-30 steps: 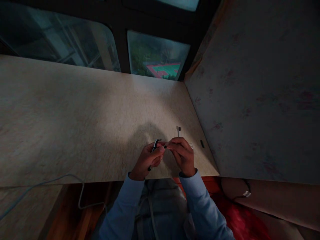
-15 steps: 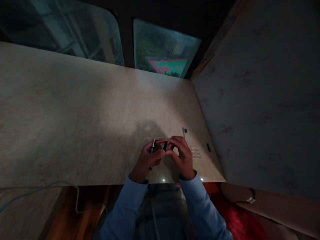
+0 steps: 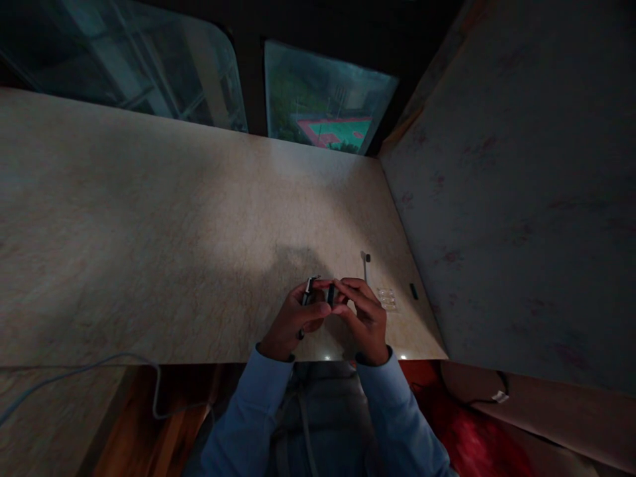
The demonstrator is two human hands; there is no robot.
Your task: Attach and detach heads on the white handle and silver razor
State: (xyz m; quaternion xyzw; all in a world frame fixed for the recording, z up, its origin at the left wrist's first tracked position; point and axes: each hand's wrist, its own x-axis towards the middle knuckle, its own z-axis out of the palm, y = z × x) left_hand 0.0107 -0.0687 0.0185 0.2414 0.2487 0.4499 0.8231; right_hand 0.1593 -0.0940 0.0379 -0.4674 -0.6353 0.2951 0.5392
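Note:
My left hand [image 3: 285, 324] is closed around a slim black-and-white object [image 3: 308, 289], whose kind I cannot make out; its dark lower end shows below the fingers. Between the fingertips of both hands a small dark strip [image 3: 331, 295] stands on end. My right hand [image 3: 366, 317] pinches this strip from the right, while my left thumb and forefinger touch it from the other side. Both hands are above the table near its front edge, and my fingers hide part of what they hold.
Right of my hands lie a small clear plastic piece [image 3: 387, 300], a thin pale stick with a dark head [image 3: 367, 260] and a small dark green strip [image 3: 413, 291]. A patterned wall [image 3: 497, 232] bounds the table [image 3: 163, 218] on the right. A grey cable [image 3: 119, 358] hangs at lower left.
The small dark strip has become more upright between my fingertips and moved slightly right. My right hand has shifted a little downward; both hands keep their hold.

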